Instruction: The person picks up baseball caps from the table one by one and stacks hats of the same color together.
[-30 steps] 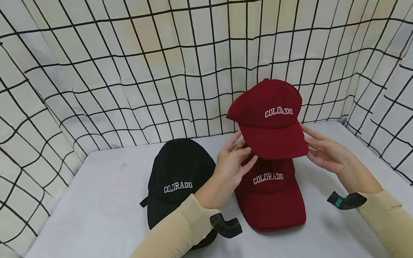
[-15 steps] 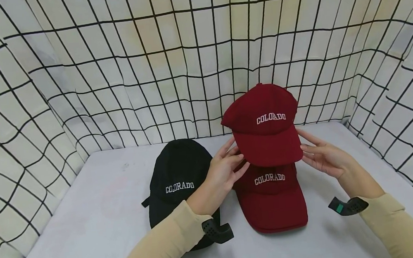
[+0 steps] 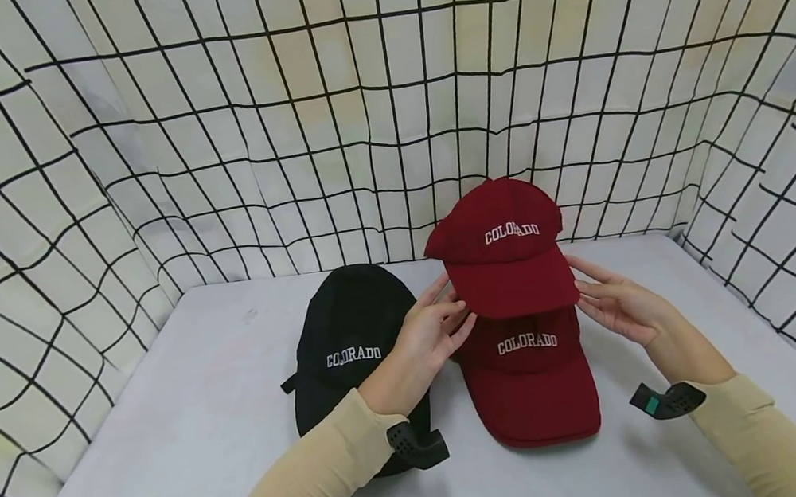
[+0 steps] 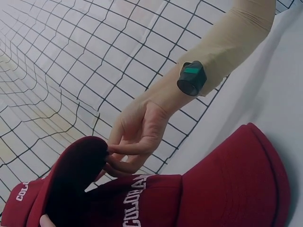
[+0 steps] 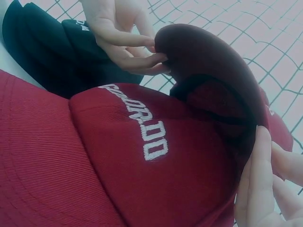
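A red baseball cap [image 3: 505, 282] with white COLORADO lettering is held up over a second red cap [image 3: 538, 399], overlapping its crown in the head view. My left hand [image 3: 418, 350] pinches the brim's left edge, thumb and fingers spread along it. At the opposite edge, my right hand [image 3: 623, 307] grips the brim with its fingertips. The right wrist view looks under the raised brim [image 5: 213, 52] into the dark inside of the upper cap. The lower cap lies with its brim toward me.
A black COLORADO cap [image 3: 347, 317] lies left of the red ones, partly behind my left forearm [image 3: 318, 464]. All lie on a white table [image 3: 199, 428]. Black netting [image 3: 383, 90] in front of white sheeting encloses the back and both sides.
Both hands have lowered the upper red cap and brought it slightly left, closer over the lower red one. The lower red cap and the black cap stay in place.
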